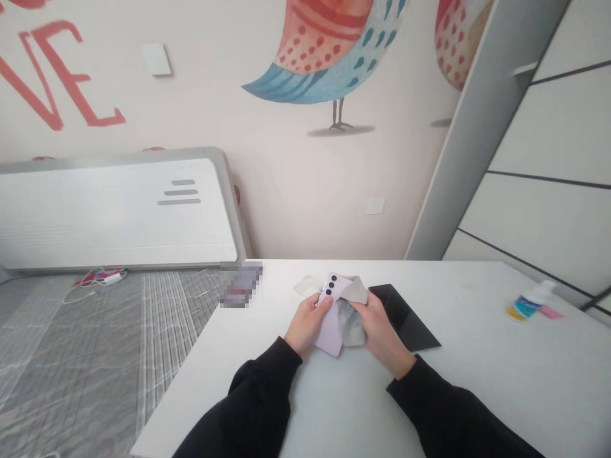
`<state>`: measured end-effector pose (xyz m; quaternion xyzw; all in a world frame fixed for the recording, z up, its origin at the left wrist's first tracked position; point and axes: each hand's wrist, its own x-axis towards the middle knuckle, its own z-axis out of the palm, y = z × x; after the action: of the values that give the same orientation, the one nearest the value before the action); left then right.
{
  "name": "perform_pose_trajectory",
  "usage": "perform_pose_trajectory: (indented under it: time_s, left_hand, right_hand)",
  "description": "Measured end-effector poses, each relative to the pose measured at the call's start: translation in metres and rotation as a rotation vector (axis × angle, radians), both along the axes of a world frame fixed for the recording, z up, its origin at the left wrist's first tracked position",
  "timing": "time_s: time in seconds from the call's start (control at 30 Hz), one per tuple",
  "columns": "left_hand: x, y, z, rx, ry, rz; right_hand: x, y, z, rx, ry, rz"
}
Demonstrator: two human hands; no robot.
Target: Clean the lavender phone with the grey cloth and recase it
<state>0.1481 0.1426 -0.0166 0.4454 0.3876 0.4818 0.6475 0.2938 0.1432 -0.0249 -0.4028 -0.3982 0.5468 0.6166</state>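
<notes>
A pale lilac smartphone [328, 334] is tilted above the white table, its back with three dark camera lenses facing me. My left hand [307, 323] is closed around its left side, thumb on the back just below the lenses. In my right hand [379, 327] a light grey cloth [352, 327] is pinched, one part lying against the phone's upper right edge and the rest hanging down beside it. Behind the phone lies a clear phone case [308, 285]. A flat black tablet-like panel [403, 318] rests on the table just right of my right hand.
On the right of the white table [477, 394] a white bottle with a blue and yellow label [527, 302] lies beside a pink item [551, 312]. A blurred-out object [242, 284] is at the far left corner. Left of the table is a bed [95, 369] with a cable on it.
</notes>
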Motion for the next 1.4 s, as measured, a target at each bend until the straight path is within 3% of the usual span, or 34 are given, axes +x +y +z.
perform_pose_trajectory:
  time_s: [0.27, 0.5, 0.63, 1.0, 1.2, 1.4]
  left_hand:
    - [-0.008, -0.001, 0.014, 0.080, 0.123, -0.063]
    - [-0.008, -0.002, 0.013, 0.098, 0.148, -0.113]
    - [-0.008, -0.003, 0.013, 0.123, 0.170, -0.106]
    - [-0.007, -0.004, 0.010, 0.147, 0.204, -0.078]
    - [-0.006, -0.005, 0.010, 0.149, 0.174, -0.091]
    - [-0.006, -0.006, 0.011, 0.104, 0.139, -0.117]
  right_hand:
    - [0.005, 0.000, 0.016, 0.028, 0.121, 0.015]
    - [0.013, -0.001, 0.024, 0.072, 0.093, 0.171]
    - [0.014, 0.000, 0.024, 0.127, 0.069, 0.239]
    - [0.012, -0.001, 0.024, 0.102, 0.069, 0.211]
    - [0.010, 0.005, 0.015, 0.008, 0.175, 0.202]
    - [0.014, -0.001, 0.024, 0.103, -0.060, 0.327]
